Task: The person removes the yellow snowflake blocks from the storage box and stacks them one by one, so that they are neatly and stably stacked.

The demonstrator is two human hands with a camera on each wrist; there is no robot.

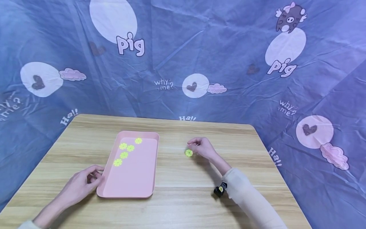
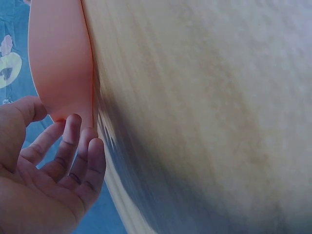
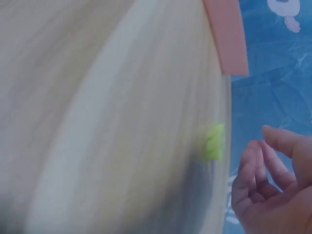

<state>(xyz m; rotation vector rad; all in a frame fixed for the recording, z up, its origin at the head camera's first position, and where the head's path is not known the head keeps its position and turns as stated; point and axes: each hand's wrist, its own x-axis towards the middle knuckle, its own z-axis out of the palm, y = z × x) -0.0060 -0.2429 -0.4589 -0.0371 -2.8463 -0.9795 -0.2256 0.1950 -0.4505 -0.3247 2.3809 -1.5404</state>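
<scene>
A pink tray (image 1: 130,179) lies on the left of the table with several small yellow-green flower-shaped pieces (image 1: 124,155) in its far half. Against the tray's left side wall rest the thumb and a fingertip of my left hand (image 1: 83,183), its other fingers loosely bent. One more yellow-green flower piece (image 1: 189,153) is right of the tray. Over it is my right hand (image 1: 203,148), fingers loosely bent. In the right wrist view that piece (image 3: 214,142) sits on the table, apart from the fingertips, and nothing shows between thumb and fingers of my right hand (image 3: 273,183).
The wood-grain table (image 1: 183,208) carries all of this. A blue cloth (image 1: 171,105) printed with pigs, hearts and words hangs behind the table and along its sides. On the right wrist is a small black device (image 1: 220,189).
</scene>
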